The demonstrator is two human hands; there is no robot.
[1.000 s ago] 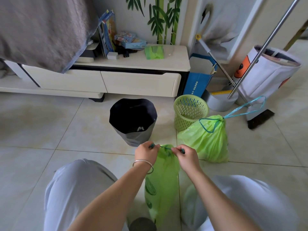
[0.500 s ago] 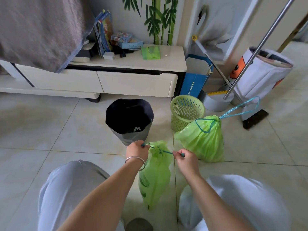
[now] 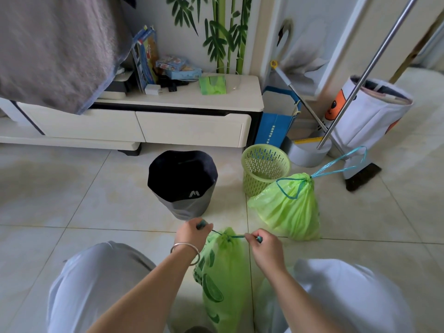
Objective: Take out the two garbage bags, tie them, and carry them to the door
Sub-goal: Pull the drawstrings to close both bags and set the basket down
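A green garbage bag (image 3: 225,280) with a lime print hangs between my knees, its mouth cinched tight. My left hand (image 3: 192,234) grips one end of its teal drawstring (image 3: 230,236) and my right hand (image 3: 265,248) grips the other end, the string stretched taut between them. A second green garbage bag (image 3: 290,210) sits on the floor to the right, drawn closed, its blue drawstring loop (image 3: 341,164) trailing up and to the right.
A dark bin (image 3: 182,186) stands just beyond my hands, with a green mesh basket (image 3: 264,167) to its right. Behind are a low white cabinet (image 3: 168,126), a blue paper bag (image 3: 276,121), a broom and dustpan (image 3: 310,152), and a white fabric hamper (image 3: 370,114).
My hands have drawn apart, pulling the drawstring taut across the top of the near bag. The bag's mouth has closed tighter. The other bag has not moved.
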